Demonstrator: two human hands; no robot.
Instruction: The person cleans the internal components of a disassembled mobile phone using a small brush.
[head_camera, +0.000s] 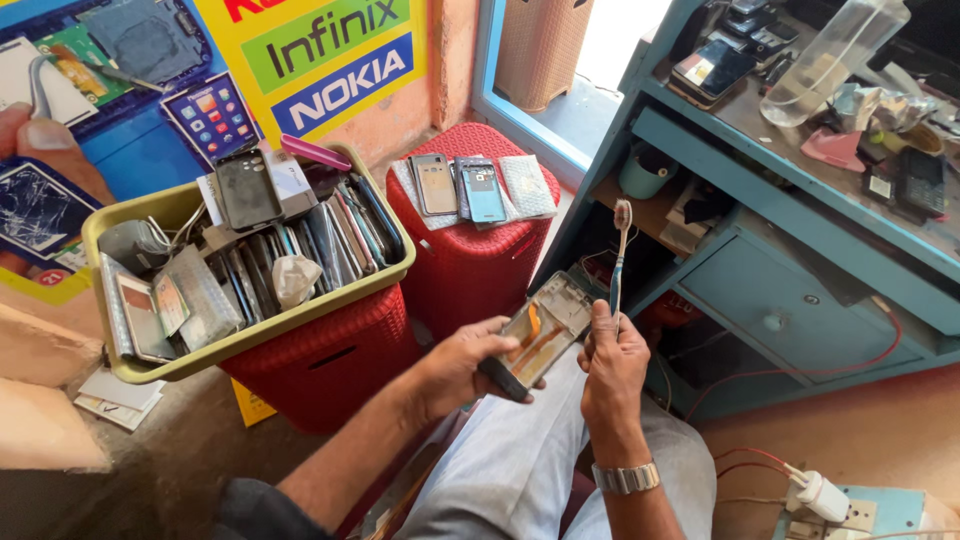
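Note:
My left hand (462, 362) grips an opened phone body (540, 333) by its lower end, with the inner frame and an orange strip facing up. My right hand (612, 362) is closed around the handle of a toothbrush (619, 252), which stands upright with its bristles at the top, just right of the phone. Both hands hover above my lap in light trousers. A metal wristwatch (626, 477) sits on my right wrist.
A yellow-green tub (250, 335) full of phone parts rests on a red basket (325, 365) at left. A second red basket (470, 255) carries several phones. A blue workbench (800, 215) with a drawer stands at right. A charger and wires (815, 490) lie at lower right.

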